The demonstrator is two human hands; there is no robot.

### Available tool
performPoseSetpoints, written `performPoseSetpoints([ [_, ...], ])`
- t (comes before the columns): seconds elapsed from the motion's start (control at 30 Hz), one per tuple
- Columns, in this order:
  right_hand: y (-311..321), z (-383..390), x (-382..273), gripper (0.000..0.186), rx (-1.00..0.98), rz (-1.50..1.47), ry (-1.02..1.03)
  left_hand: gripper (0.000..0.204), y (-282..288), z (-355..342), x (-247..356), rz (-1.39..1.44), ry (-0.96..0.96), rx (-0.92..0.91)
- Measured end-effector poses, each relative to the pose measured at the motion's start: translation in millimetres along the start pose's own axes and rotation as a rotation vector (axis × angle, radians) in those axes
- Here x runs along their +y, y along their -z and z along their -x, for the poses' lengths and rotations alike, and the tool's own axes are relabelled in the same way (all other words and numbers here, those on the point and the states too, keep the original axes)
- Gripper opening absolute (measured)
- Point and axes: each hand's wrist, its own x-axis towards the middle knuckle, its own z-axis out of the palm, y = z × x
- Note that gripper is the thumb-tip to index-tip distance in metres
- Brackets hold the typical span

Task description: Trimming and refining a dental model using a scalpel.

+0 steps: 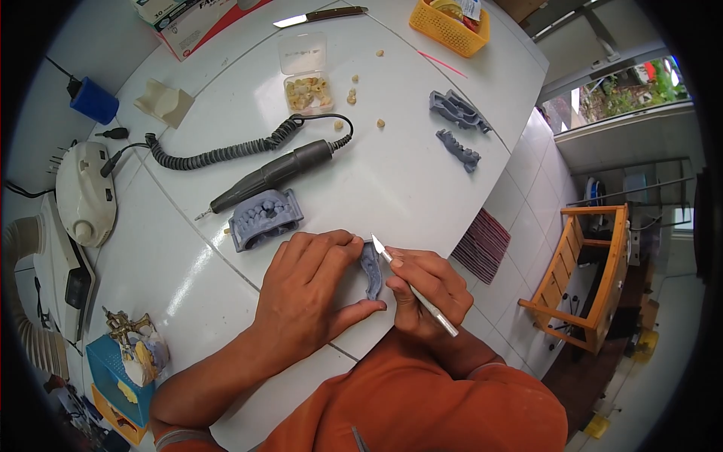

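Observation:
My left hand (312, 282) is closed around a grey dental model piece (371, 271), gripping it between thumb and fingers near the table's front edge. In my right hand (429, 290) is a silver craft knife (433, 310), held like a pen. Its pointed blade rests at or just above the far end of the model piece; contact is too fine to tell. Beyond my left hand stands a larger grey dental model (265, 218) with a row of teeth. Beside it lies a black rotary handpiece (275, 175) with a coiled cord.
Two more grey model pieces, one large (459, 111) and one small (458, 151), lie at the right. A clear box of tooth-like bits (309, 93), a wooden-handled knife (320, 16) and a yellow basket (449, 29) sit farther back. The white control unit (86, 193) stands left.

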Motion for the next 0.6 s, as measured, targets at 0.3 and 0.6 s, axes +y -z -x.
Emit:
performPoseSetpoints([
  [0.3,1.8,0.6,0.0,0.023,0.001,-0.017,-0.001,0.074,0.5,0.0,-0.4,0.016,0.010,-0.016],
  [0.6,3.3,2.3,-0.1,0.022,0.000,-0.045,-0.006,0.073,0.3,-0.4,-0.1,0.021,0.015,-0.018],
])
